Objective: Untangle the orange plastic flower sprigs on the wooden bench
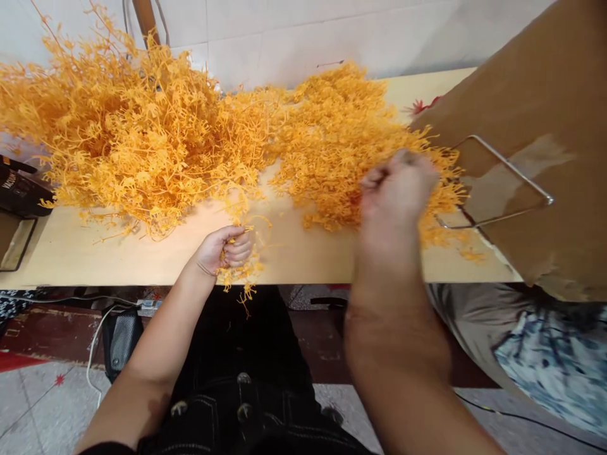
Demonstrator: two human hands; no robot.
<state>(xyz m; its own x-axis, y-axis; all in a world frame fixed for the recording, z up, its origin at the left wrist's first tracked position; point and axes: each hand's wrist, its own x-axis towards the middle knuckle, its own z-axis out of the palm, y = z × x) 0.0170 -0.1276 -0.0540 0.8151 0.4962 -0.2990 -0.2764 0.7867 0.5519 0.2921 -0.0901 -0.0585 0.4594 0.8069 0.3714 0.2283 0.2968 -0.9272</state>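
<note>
My left hand (232, 249) is closed around a small bunch of orange artificial sprigs (246, 275), whose ends hang below the fist past the table's front edge. A few thin pieces also stick out above it. My right hand (401, 183) is over the right-hand heap of orange sprigs (341, 139). It is blurred, with its fingers curled in, and what they hold cannot be made out. A larger, looser pile of branching orange stems (142, 126) lies at the left, beyond my left hand.
A big brown cardboard box (535, 126) stands on the right of the light wooden table (118, 259), with a bent metal wire frame (512, 167) against it. A dark box (23, 189) sits at the left end. A tiled wall closes off the back.
</note>
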